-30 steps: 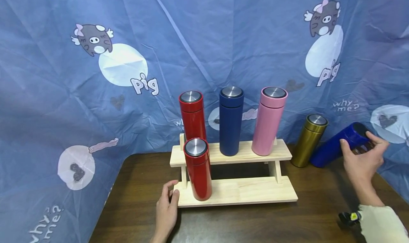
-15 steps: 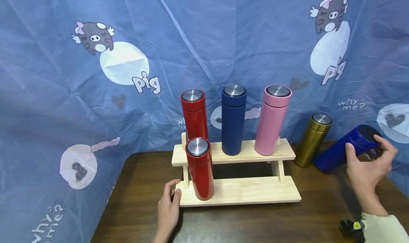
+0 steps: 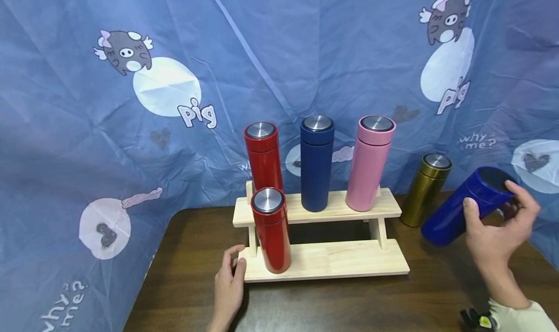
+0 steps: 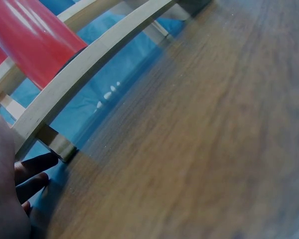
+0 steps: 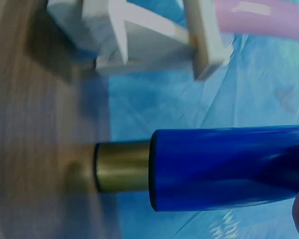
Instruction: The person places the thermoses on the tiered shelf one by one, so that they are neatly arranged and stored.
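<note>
My right hand (image 3: 500,235) grips a glossy blue thermos bottle (image 3: 458,210) near its dark-topped lid, thumb on the near side. The bottle leans, lid up to the right, and its base overlaps the gold thermos (image 5: 122,167) in the right wrist view. My left hand (image 3: 229,286) holds the left end of a two-tier wooden rack (image 3: 340,259), thumb and fingers about the lower board; some of its fingers (image 4: 32,172) show beside the rack's foot in the left wrist view. On the lower board, at left, stands a red thermos (image 3: 272,240).
Along the upper board stand another red thermos (image 3: 264,169), a dark blue thermos (image 3: 316,172) and a pink thermos (image 3: 369,172). The rack rests on a brown wooden table (image 3: 340,307), with a blue pig-print cloth (image 3: 262,45) hanging behind.
My right hand has brought the blue thermos slightly forward, so its base now sits in front of the gold one and clearer of the table. My left hand stays at the rack's end.
</note>
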`<state>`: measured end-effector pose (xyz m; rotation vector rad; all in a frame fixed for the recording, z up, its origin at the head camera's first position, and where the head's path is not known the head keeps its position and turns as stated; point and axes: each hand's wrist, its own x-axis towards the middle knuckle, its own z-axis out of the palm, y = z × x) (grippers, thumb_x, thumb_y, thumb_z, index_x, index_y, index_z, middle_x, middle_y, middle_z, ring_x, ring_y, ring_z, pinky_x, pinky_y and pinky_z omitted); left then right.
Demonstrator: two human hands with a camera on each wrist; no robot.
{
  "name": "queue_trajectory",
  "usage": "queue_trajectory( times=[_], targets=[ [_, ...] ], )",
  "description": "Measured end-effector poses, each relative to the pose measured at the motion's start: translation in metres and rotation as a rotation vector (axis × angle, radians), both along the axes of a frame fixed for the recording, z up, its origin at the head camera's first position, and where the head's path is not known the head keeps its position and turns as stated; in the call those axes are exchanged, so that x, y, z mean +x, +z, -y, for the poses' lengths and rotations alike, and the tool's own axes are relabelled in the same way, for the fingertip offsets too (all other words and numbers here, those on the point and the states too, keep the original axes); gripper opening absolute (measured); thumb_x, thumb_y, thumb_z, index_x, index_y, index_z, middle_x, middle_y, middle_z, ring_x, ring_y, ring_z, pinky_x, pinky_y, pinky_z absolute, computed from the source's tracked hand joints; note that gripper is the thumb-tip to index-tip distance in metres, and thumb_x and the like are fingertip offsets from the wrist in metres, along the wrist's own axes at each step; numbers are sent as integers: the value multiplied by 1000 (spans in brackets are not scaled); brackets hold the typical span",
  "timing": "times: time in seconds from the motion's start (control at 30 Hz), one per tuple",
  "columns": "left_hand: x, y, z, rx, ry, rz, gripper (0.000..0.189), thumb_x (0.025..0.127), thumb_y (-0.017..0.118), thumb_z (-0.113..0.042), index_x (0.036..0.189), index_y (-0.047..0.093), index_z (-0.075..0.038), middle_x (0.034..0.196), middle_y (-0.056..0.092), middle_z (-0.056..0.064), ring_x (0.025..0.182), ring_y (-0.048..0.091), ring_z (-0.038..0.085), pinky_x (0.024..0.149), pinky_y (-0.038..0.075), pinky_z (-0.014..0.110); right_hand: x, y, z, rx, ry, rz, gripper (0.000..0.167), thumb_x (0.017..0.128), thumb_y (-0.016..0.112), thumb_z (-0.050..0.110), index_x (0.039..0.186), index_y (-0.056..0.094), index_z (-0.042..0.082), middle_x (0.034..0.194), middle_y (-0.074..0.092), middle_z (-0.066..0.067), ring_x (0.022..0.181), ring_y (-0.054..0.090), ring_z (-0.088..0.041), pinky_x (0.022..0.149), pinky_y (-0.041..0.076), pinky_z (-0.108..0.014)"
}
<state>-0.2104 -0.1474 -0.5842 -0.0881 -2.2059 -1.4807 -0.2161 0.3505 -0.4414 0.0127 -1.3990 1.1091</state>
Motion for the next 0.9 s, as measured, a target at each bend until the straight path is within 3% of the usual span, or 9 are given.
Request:
queue_trajectory(
  times=[0.27,0.4,0.53,0.77,0.9],
  targets=[
    [-8,-14,3,-40,18,-16,24,110,65,-16,134,69,-16,70,51,-11,64,47,6,63,37,30,10,14,21,96,80,2,67,84,82,15,136,55,-17,126,67,10,106,61,-4,93,42,-19],
    [-11,-21,6,-15,-3,-6,25,111,65,-19,135,68,-19,70,52,-9,65,47,5,62,37,31,16,24,39,109,148,1,66,83,81,8,137,54,-19,127,69,9,106,63,-5,94,44,-18],
    [-14,-26,9,-18,18,28,23,111,66,-21,134,68,-25,70,52,-13,66,48,1,64,40,30,20,31,55,116,214,-6,66,82,80,2,139,54,-20,127,70,6,107,66,-7,94,46,-19],
    [-5,-7,3,1,3,-3,24,110,65,-16,134,68,-14,70,50,-9,65,46,6,64,36,31,24,34,74,132,290,-46,66,84,83,3,138,54,-21,129,69,1,108,66,-11,95,48,-20],
    [1,3,1,13,5,52,25,109,65,-14,134,68,-14,71,50,-9,67,47,7,67,37,30,26,36,86,148,332,-58,66,86,85,5,138,52,-22,130,69,-1,108,66,-12,95,48,-21]
  ],
)
